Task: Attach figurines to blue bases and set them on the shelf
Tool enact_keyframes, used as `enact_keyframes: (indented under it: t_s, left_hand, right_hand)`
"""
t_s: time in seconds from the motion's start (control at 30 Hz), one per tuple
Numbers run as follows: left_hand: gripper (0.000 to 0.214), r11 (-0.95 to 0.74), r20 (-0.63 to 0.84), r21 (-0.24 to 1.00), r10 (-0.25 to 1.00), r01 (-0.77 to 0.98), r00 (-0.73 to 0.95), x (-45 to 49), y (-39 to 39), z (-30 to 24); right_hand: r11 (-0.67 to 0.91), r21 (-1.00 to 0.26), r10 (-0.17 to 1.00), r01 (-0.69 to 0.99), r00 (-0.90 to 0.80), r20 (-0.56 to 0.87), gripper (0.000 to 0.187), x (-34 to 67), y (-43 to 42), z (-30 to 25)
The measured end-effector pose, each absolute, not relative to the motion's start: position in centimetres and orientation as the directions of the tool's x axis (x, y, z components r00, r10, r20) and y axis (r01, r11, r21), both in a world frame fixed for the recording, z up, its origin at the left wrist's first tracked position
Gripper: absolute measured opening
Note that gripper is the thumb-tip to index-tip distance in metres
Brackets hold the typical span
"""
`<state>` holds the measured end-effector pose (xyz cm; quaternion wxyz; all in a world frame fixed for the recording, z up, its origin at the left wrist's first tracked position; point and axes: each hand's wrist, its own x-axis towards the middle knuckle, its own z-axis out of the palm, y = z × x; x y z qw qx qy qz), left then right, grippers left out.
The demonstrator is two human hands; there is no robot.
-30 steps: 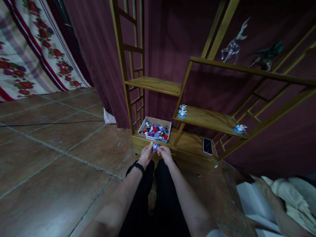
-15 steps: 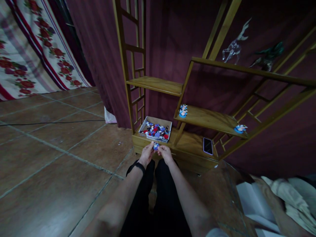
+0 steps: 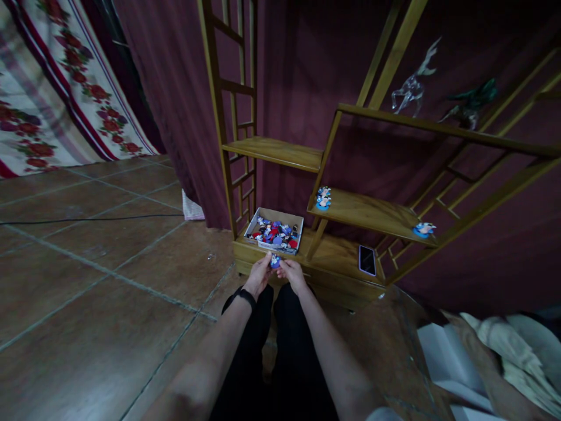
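Observation:
My left hand (image 3: 259,275) and my right hand (image 3: 292,272) meet in front of my knees, fingers pinched together on a small blue toy figure (image 3: 274,261) between them. Just beyond them a white open box (image 3: 274,230) full of several small red, blue and purple toy pieces rests on the bottom board of a wooden shelf unit (image 3: 280,151). On the middle shelf, one blue figure (image 3: 323,197) stands at the left end and another blue figure (image 3: 423,230) at the right end.
A phone (image 3: 366,259) lies flat on the bottom board, right of the box. A clear glass deer (image 3: 412,82) and a dark green figurine (image 3: 473,100) stand on the top shelf. Maroon curtains hang behind. Tiled floor spreads left; white boxes and cloth lie at lower right.
The hands stay together on the small figure, shifted only slightly. The view has drifted a little; nothing else has moved.

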<state>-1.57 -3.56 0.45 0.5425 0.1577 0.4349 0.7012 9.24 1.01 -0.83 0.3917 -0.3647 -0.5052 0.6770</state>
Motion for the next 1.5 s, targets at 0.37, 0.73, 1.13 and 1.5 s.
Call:
enact_keyframes:
  t_s: [0.37,0.73,1.13,1.5]
  left_hand:
    - [0.036,-0.018,-0.327,0.716,0.875,-0.698,-0.357,-1.5,-3.6,0.8]
    - [0.027,0.043,-0.410,0.735,0.823,-0.677,-0.393,-1.8,-3.2,0.8]
    - [0.028,0.085,-0.324,0.804,0.892,-0.588,-0.314,-1.6,-3.1,0.7]
    - [0.026,0.093,-0.282,0.808,0.928,-0.582,-0.243,-1.8,-3.3,0.4]
  right_hand:
    - [-0.238,-0.953,0.887,-0.189,-0.442,-0.134,0.037,9.2,1.0,-0.3]
    - [-0.082,-0.983,0.924,-0.165,-0.381,-0.013,0.045,9.1,1.6,-1.2]
    - [-0.070,-0.955,0.934,-0.288,-0.356,0.038,0.032,8.6,1.9,-1.2]
    - [-0.067,-0.934,0.946,-0.350,-0.321,0.053,0.026,9.0,1.8,-0.4]
